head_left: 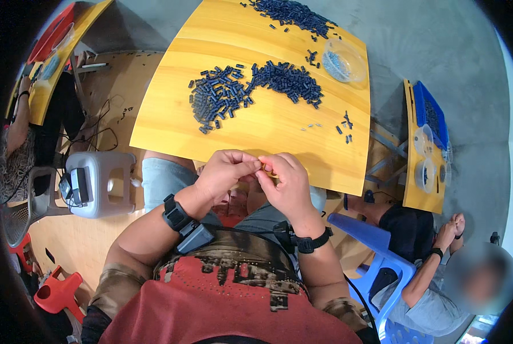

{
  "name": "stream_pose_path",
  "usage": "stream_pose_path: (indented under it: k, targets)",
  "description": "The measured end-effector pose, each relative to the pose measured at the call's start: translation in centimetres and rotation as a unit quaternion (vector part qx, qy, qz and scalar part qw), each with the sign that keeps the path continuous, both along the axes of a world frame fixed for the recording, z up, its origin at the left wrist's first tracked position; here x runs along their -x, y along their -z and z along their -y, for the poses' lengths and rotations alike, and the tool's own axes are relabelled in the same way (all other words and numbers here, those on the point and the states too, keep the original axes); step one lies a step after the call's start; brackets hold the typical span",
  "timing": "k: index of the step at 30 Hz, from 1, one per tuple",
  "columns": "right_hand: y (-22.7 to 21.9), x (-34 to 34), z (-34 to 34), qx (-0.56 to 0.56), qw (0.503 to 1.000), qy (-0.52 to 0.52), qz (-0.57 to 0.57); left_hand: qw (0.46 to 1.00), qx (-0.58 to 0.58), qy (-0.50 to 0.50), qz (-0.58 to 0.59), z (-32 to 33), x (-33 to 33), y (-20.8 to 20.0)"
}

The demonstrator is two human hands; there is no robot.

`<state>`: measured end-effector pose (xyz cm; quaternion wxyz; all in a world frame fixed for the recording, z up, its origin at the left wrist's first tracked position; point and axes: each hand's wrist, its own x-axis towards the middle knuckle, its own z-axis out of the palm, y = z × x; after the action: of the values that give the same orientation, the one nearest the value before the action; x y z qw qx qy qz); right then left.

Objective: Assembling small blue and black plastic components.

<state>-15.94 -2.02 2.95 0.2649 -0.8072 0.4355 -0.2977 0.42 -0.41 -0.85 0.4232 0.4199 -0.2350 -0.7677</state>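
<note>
My left hand [226, 174] and my right hand [288, 182] meet at the near edge of the yellow wooden table [170, 109]. Thumbs and forefingers are pinched together, fingertips almost touching. A tiny dark bit shows between them, too small and covered to name. Beyond the hands lie a loose heap of short black plastic pieces [217, 98] and, beside it, a denser heap of similar black parts [289, 84]. Several slim silvery bits [311, 125] are scattered to the right, near a few stray black pieces [347, 122].
A clear round tub [356, 62] with small bluish parts stands at the far right, near another black heap [293, 14]. A grey stool [104, 175] bears a black device [79, 186]. At right, a person [425, 298] sits on a blue chair [382, 264] by a table with a blue tray [422, 94].
</note>
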Motion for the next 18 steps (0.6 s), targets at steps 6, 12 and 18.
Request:
stream_pose_path:
  k: [6, 12, 18]
  targets:
    - [0.0, 2.3, 3.1, -0.015, 0.998, 0.06, -0.009, 0.996, 0.05, -0.061, 0.053, 1.2, -0.8, -0.2]
    - [1.2, 5.1, 9.9, 0.008, 0.979, 0.203, 0.019, 0.995, 0.025, -0.092, 0.025, 2.4, -1.6, 0.6]
    - [2.5, 4.9, 14.6, 0.071, 0.974, 0.207, -0.061, 0.998, 0.026, -0.06, 0.026, 2.8, -2.0, 1.0]
